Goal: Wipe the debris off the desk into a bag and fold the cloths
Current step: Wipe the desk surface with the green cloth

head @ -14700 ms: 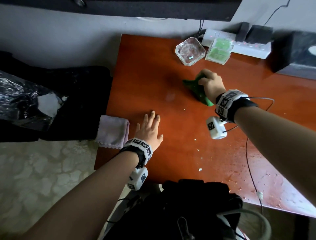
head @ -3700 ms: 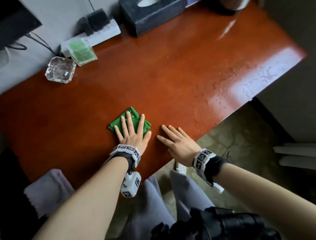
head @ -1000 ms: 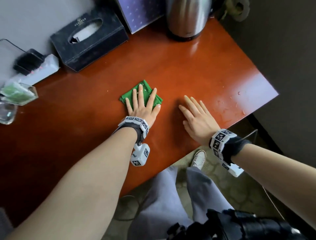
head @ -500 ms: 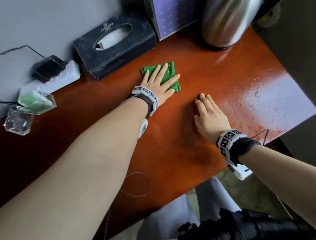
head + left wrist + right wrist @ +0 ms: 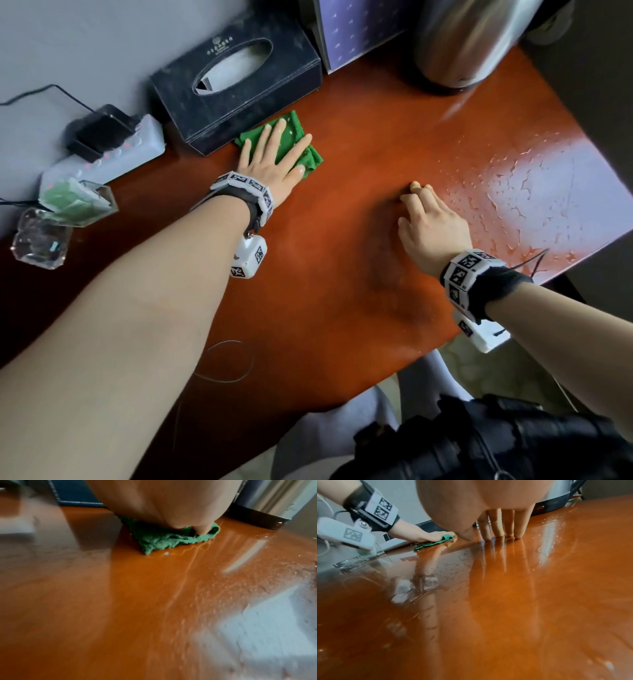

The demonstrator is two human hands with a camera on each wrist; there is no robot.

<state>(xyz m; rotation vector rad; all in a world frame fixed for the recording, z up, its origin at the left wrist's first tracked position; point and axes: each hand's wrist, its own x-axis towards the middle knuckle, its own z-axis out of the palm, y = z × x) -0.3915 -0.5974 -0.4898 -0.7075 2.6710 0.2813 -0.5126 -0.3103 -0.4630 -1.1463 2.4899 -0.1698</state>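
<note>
A crumpled green cloth [image 5: 312, 159] lies on the red-brown desk [image 5: 335, 281], right against the front of a black tissue box [image 5: 236, 89]. My left hand [image 5: 277, 147] presses flat on the cloth with straight, spread fingers. In the left wrist view the cloth [image 5: 163, 539] bunches under my palm, and a white crumb [image 5: 166, 553] lies just in front of it. My right hand [image 5: 424, 205] holds nothing; its fingertips [image 5: 498, 532] touch the bare desk to the right of the cloth. No bag is in view.
A steel kettle [image 5: 469, 37] and a purple box [image 5: 356, 27] stand at the back right. A power strip [image 5: 109, 157], a clear box [image 5: 75, 202] and a glass ashtray [image 5: 41, 240] sit at the left. Water streaks [image 5: 513, 192] cover the right corner near the desk edge.
My left hand has pushed the green cloth away from me until it meets the tissue box. My right hand has stayed on the desk, its palm now raised onto the fingertips.
</note>
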